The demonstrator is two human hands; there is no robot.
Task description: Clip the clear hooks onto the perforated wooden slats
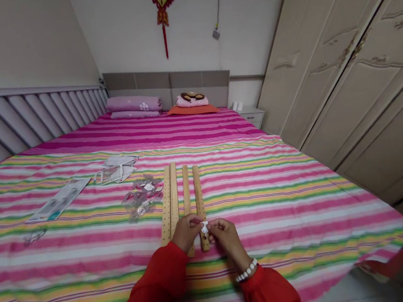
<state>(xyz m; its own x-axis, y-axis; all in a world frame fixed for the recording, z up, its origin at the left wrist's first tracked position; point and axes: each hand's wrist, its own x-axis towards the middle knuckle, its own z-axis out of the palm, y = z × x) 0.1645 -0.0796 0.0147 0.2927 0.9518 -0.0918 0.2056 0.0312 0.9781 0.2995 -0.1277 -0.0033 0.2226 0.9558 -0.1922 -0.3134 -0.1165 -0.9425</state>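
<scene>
Both hands meet over the near part of the wooden strips. My left hand (187,231) has its fingers closed on the left edge of a small white piece (204,228), and my right hand (225,235) pinches the same piece from the right. What kind of thing it is, I cannot make out; a small dark or shiny part shows at its lower end. Under it lies the rightmost wooden strip with holes (199,194). Beside that lie a narrow wooden strip (185,186) and, further left, two more side by side, one a wide wooden strip with holes (165,212).
Left of the strips lie small clear plastic bags (143,198) with little items, a long clear package (60,199), a pile of white cards (119,169) and thin looped pieces (35,234). All rest on a striped sheet (282,200). Pillows (134,105) lie by the headboard; wardrobes (350,58) stand right.
</scene>
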